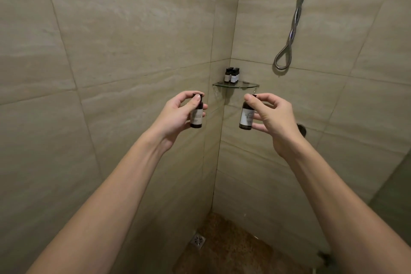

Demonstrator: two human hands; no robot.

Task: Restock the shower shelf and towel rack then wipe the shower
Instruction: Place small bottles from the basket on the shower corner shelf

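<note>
Tiled shower [115, 46]: two hands [178, 115] [273, 120] grip two bottles [196, 117] [245, 119].

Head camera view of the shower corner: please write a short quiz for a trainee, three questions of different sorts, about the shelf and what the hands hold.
1. True or false: the glass corner shelf already carries bottles.
2. The left hand holds: A a towel; B a small dark bottle; C a sponge.
3. Count: the right hand grips another bottle. How many bottles are in the hands altogether?
Key: 1 true; 2 B; 3 two.
</note>
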